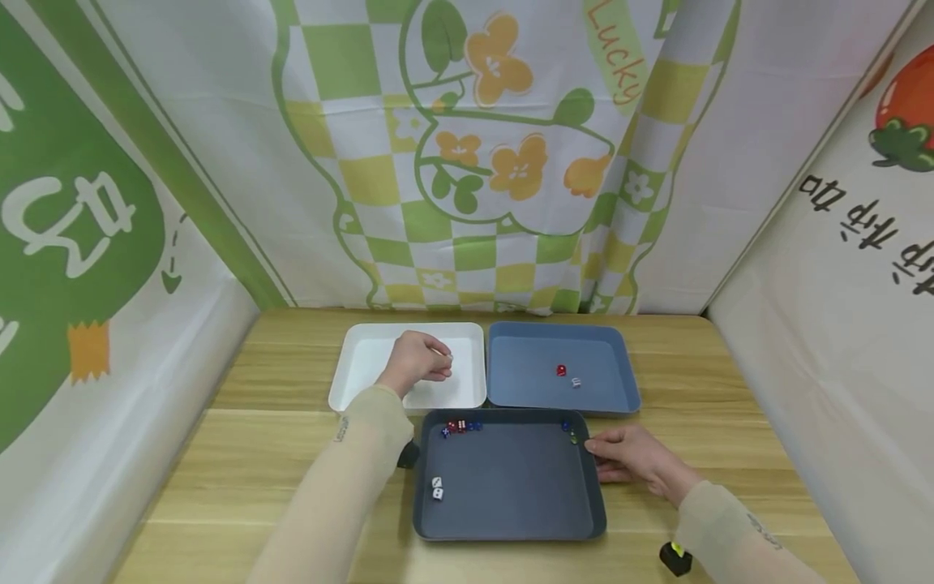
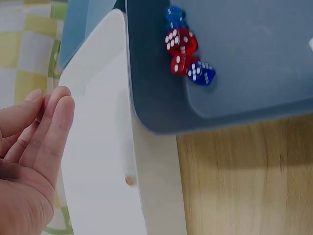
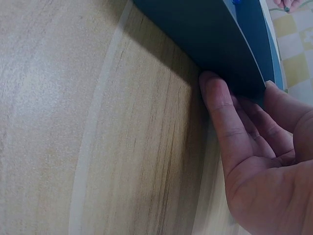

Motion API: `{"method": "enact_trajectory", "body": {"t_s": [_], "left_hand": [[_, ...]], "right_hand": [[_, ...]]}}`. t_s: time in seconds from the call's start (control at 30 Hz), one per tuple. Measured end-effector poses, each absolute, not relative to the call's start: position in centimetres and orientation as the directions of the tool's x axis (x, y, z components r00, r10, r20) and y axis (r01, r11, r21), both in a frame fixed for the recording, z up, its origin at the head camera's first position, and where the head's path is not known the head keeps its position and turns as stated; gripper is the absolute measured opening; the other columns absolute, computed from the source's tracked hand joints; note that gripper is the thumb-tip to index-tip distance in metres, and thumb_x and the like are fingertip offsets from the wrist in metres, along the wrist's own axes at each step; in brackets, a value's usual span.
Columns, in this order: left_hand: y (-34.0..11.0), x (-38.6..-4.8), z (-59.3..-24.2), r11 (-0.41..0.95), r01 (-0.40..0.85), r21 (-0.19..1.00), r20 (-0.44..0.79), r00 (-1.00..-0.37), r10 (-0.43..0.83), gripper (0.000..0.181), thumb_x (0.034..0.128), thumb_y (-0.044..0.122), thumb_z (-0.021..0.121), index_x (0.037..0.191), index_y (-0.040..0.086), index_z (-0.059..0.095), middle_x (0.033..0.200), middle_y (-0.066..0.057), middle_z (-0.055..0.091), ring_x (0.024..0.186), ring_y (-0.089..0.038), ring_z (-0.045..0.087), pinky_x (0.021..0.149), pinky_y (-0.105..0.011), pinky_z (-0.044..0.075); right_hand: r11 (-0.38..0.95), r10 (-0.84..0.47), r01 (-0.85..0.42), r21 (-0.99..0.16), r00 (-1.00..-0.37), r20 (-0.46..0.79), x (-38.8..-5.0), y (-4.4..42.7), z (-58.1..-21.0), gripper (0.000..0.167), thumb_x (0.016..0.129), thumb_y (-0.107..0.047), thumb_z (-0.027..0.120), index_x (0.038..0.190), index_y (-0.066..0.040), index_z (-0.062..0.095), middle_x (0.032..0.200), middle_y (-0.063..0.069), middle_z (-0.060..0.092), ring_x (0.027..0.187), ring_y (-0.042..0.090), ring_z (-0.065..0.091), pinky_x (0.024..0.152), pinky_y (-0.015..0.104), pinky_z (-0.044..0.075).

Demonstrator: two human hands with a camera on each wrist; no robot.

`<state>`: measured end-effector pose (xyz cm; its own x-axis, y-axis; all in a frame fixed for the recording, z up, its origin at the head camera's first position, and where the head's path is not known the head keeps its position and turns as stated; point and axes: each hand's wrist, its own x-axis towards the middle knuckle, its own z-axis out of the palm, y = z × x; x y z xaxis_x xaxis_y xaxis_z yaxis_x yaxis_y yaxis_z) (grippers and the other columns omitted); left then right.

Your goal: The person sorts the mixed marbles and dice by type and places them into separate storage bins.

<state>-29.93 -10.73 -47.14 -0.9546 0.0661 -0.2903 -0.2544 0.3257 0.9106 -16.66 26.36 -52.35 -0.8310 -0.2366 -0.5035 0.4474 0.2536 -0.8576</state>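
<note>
Small pale thing (image 1: 450, 358), likely a die, sits pinched in the left hand (image 1: 417, 362) over the right half of the white tray (image 1: 368, 361); a loose pinch could send it bouncing past the rim. Dark tray (image 1: 518, 487) holds red and blue dice (image 1: 452, 425) at its far left corner; right hand (image 1: 636, 456) clamps its right edge, so a tug could scatter them.

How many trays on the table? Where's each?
3: the white tray at back left, under the left hand; the blue tray at back right; the dark tray in front, its right edge held by the right hand. None looks hidden.
</note>
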Motion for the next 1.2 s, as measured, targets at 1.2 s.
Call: {"method": "enact_trajectory", "body": {"t_s": [1.2], "left_hand": [[-12.3,-32.1,-50.2,0.485,-0.339,0.806,-0.346,-0.935,-0.078,0.009,0.0889,-0.005,0.071,0.098,-0.006,0.071,0.078,-0.016,0.074,0.066,-0.022,0.074,0.062,-0.031,0.065]], "right_hand": [[0.270,-0.196,0.447,-0.853,-0.842,-0.503,-16.8,26.4,-52.8,0.038,0.101,-0.017,0.066,0.124,0.014,0.064,0.097,0.013,0.075,0.085,0.021,0.073,0.079,0.039,0.065]]}}
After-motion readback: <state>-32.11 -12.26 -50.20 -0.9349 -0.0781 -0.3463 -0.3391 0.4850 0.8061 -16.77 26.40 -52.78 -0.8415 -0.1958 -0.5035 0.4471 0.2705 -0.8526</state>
